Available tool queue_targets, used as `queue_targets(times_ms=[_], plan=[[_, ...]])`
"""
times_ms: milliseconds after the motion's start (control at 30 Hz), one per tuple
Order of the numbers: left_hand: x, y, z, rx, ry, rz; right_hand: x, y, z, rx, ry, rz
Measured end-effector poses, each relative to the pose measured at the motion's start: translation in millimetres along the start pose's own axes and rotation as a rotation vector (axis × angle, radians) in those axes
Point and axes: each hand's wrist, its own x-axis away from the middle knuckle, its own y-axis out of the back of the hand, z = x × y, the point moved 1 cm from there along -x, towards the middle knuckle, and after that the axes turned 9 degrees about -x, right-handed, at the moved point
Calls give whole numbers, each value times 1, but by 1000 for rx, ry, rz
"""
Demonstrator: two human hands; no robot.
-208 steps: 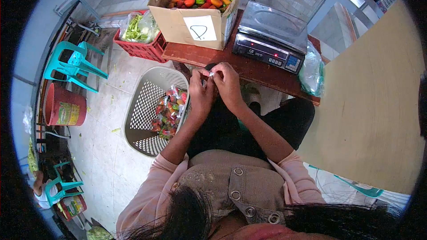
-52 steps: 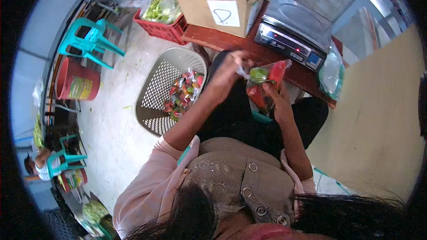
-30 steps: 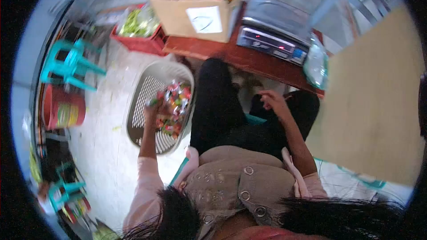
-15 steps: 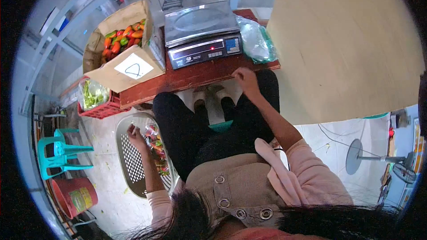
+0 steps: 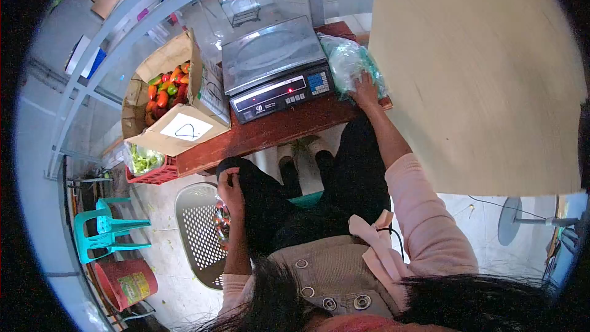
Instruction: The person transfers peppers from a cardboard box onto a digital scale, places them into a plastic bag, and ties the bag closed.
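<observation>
My right hand (image 5: 365, 92) reaches onto a pile of clear and green-tinted plastic bags (image 5: 346, 56) at the right end of the red-brown wooden table (image 5: 270, 128). Its fingers are apart and touch the plastic; no bag is lifted. Over my left knee, my left hand (image 5: 230, 189) has loosely bent fingers, with nothing visible in them. Below it stands a grey perforated basket (image 5: 198, 233) containing plastic-wrapped colourful produce (image 5: 222, 224), partly covered by my forearm. A digital weighing scale (image 5: 276, 67) with a bare metal pan and lit display sits beside the bags.
An open cardboard box (image 5: 184, 128) of red, orange and green peppers (image 5: 166, 92) stands left of the scale. Below it is a red crate (image 5: 153, 175) with bagged greens (image 5: 146, 158). A tan board (image 5: 479, 86) borders the right; a teal chair (image 5: 110, 227) and red bin (image 5: 126, 283) stand left.
My right hand has moved from above my right knee forward and right onto the plastic bags. My left hand has come from over the basket to my left knee. The view has shifted slightly.
</observation>
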Motion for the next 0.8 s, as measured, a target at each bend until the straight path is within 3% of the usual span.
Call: queue_targets(times_ms=[300,400,500,600,700,800], plan=[[-4,-9,2,-125,-41,-1,-30,-3,-18,-121,12,121],[-5,-8,4,-157,-55,5,-30,3,-13,-119,28,-14],[-4,-5,7,-141,-37,12,-32,12,-15,-236,-76,21],[-3,-7,8,-134,-29,-1,-44,19,-21,-278,114,-289],[-5,-10,10,-125,-33,-5,-66,52,-15,-679,-52,-130],[-6,-12,11,-97,-5,6,-93,84,-2,-952,-48,-129]])
